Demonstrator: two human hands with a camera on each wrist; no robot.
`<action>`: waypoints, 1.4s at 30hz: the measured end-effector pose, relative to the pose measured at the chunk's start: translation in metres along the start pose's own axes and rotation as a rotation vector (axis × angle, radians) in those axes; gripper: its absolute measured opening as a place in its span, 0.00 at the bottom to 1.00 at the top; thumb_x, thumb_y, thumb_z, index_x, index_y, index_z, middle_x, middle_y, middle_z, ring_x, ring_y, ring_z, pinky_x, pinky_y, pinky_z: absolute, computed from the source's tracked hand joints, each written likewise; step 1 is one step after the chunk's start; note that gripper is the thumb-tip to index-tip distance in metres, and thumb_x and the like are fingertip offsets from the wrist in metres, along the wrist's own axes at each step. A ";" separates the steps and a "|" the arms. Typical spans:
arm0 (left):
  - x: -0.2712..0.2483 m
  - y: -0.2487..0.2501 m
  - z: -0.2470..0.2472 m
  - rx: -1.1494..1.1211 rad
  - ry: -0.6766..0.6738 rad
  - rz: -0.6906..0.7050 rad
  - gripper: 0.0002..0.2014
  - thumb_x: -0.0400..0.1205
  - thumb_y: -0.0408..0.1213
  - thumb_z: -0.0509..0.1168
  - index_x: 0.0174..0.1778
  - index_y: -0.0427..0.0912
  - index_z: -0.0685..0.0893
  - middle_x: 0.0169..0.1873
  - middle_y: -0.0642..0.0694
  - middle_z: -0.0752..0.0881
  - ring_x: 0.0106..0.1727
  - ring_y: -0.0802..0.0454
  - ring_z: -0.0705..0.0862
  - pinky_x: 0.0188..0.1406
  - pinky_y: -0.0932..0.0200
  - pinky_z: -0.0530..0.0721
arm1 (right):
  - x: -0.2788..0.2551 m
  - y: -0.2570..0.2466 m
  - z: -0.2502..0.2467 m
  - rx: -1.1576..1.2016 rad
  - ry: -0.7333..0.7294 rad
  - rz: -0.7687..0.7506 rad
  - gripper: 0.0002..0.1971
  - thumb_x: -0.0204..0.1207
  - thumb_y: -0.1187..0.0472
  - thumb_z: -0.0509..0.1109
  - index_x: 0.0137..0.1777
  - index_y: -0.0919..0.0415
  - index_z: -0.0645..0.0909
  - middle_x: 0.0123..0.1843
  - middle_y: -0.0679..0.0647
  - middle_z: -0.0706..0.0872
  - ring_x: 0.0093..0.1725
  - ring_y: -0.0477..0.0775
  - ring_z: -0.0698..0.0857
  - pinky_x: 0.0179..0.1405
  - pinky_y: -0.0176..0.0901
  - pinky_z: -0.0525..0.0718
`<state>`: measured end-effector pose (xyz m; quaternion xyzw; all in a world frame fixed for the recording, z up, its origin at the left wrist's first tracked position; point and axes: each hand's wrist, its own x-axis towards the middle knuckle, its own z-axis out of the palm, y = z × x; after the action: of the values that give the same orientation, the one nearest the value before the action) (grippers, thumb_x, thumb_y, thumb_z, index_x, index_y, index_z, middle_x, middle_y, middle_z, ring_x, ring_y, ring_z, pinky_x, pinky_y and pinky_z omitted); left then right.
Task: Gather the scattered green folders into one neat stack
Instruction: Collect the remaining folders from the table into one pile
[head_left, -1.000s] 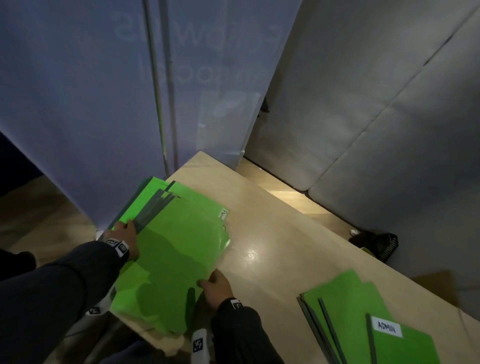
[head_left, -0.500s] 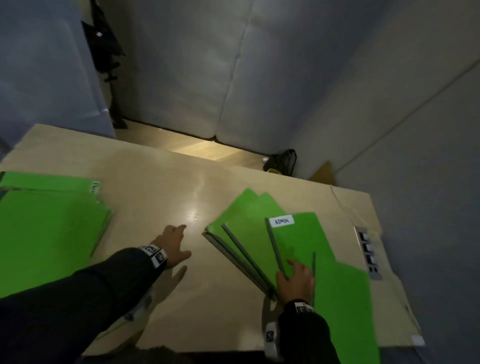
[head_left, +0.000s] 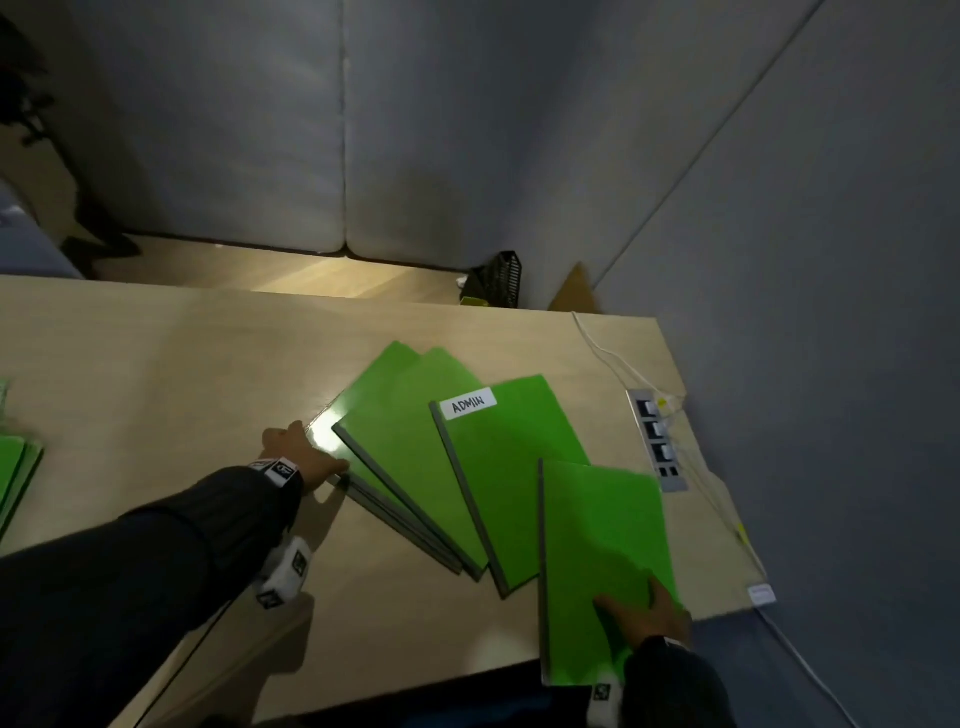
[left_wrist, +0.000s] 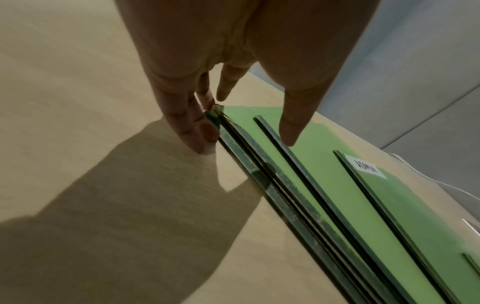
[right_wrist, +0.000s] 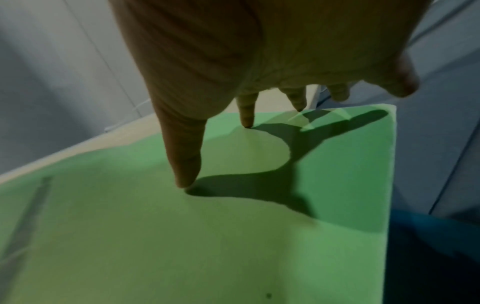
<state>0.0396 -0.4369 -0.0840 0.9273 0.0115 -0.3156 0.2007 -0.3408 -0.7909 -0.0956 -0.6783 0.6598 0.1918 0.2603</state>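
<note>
Several green folders with grey spines lie fanned out on the right part of the wooden table. One carries a white ADMIN label. My left hand lies flat beside the fan. Its fingers touch the corner of the lowest folders, and the thumb hovers over the cover. My right hand rests with spread fingers pressing down on the nearest folder, which overhangs the table's front edge. Another stack of green folders shows at the far left edge.
A grey socket strip with white cables is set near the table's right edge, close to the fan. A black mesh basket stands on the floor behind the table. Grey padded walls surround the corner.
The view has swung right from the left stack to the fanned folders. My left hand slid from bare table to the fan's left corner. My right hand moved from the folders' lower ends onto the nearest folder.
</note>
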 end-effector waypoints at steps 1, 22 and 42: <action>0.000 0.000 -0.001 -0.007 0.008 -0.008 0.46 0.61 0.59 0.79 0.71 0.37 0.74 0.66 0.32 0.78 0.63 0.34 0.82 0.56 0.47 0.84 | 0.003 -0.002 -0.005 0.009 0.006 -0.024 0.72 0.35 0.24 0.81 0.85 0.42 0.60 0.81 0.63 0.70 0.77 0.71 0.73 0.76 0.66 0.74; -0.050 0.010 0.024 -0.766 -0.022 -0.150 0.21 0.73 0.32 0.78 0.61 0.41 0.81 0.57 0.46 0.86 0.62 0.39 0.83 0.65 0.47 0.81 | -0.051 -0.256 0.025 -0.313 0.050 -0.500 0.63 0.38 0.22 0.76 0.74 0.53 0.65 0.71 0.57 0.69 0.70 0.68 0.71 0.63 0.71 0.80; -0.042 -0.104 -0.014 -0.821 -0.048 -0.411 0.35 0.72 0.37 0.79 0.70 0.22 0.76 0.54 0.30 0.85 0.45 0.38 0.84 0.41 0.53 0.83 | -0.184 -0.266 0.133 -0.072 -0.222 -0.395 0.52 0.43 0.29 0.76 0.68 0.58 0.75 0.57 0.55 0.73 0.62 0.63 0.81 0.61 0.58 0.86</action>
<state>-0.0013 -0.3317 -0.0868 0.7421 0.3144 -0.3398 0.4848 -0.0758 -0.5655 -0.0627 -0.7779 0.4742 0.2341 0.3394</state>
